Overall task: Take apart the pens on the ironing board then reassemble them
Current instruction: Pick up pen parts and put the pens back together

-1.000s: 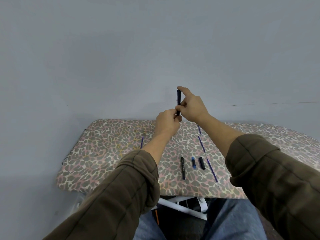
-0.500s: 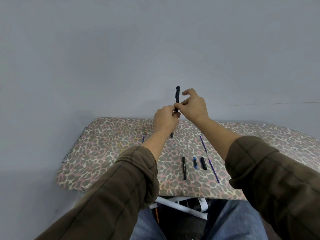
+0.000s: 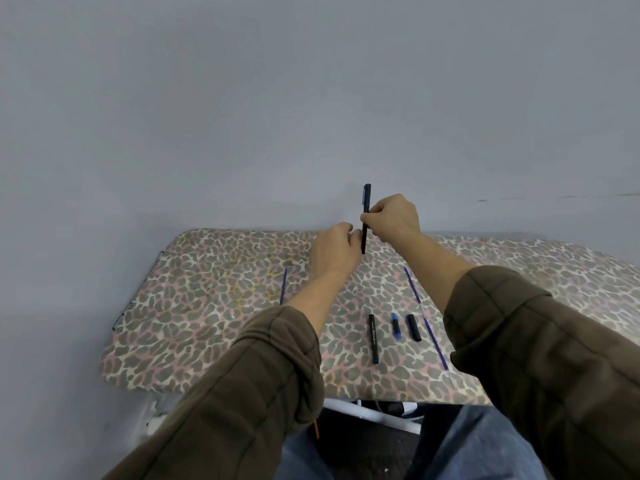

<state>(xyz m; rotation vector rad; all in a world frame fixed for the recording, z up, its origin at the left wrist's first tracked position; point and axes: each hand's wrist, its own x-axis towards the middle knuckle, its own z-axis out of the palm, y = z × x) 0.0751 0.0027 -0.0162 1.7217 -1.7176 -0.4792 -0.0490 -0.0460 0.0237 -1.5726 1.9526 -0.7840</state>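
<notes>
My right hand (image 3: 393,216) pinches a black pen (image 3: 365,220) and holds it upright above the far side of the leopard-print ironing board (image 3: 194,306). My left hand (image 3: 332,251) is curled just left of the pen's lower end; nothing shows in its fingers. On the board near me lie a black pen barrel (image 3: 373,342), a short blue piece (image 3: 396,326) and a short black piece (image 3: 413,327). Thin blue refills lie apart: one on the left (image 3: 283,285), one in the middle (image 3: 412,285), and one nearer me (image 3: 435,344).
A plain grey wall (image 3: 311,98) rises right behind the board. The board's white frame (image 3: 381,415) shows under its near edge, above my legs in blue jeans (image 3: 485,445). The board's left end is rounded.
My left hand has come off the pen and dropped slightly to the left. My right hand now holds the pen alone, gripping it at mid-length.
</notes>
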